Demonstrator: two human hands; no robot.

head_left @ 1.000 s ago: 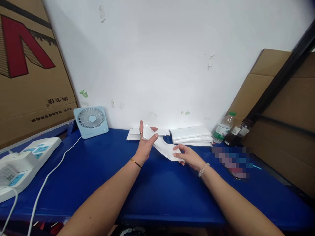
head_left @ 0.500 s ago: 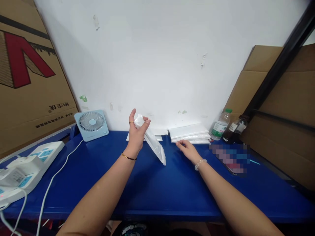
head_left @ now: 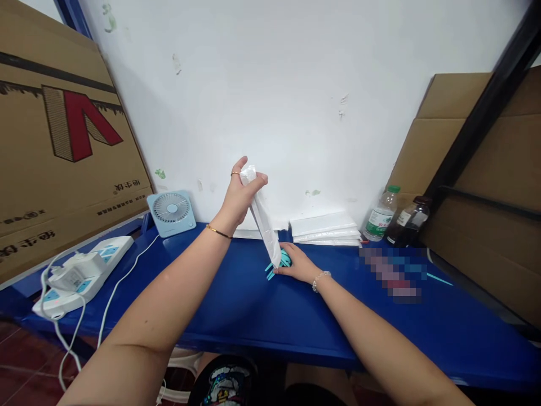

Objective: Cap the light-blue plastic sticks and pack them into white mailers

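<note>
My left hand pinches the top of a long, narrow white plastic bag, which hangs tilted with its lower end close to the table. At that lower end, my right hand is curled around a bunch of thin teal sticks. Some stick tips poke out to the left, past the bag's end. The exact kind of these sticks is too small to make out, and part of the bunch is hidden by the fingers and the bag.
White flat packets lie stacked by the wall. Two bottles, one clear and one dark, stand at the right. A blue fan and a power strip with cables are at the left. Another teal stick lies right.
My right hand has moved left from the white packets to the bag's lower end, where teal sticks now show. My left hand has lifted the bag higher and steeper. The view has shifted.
</note>
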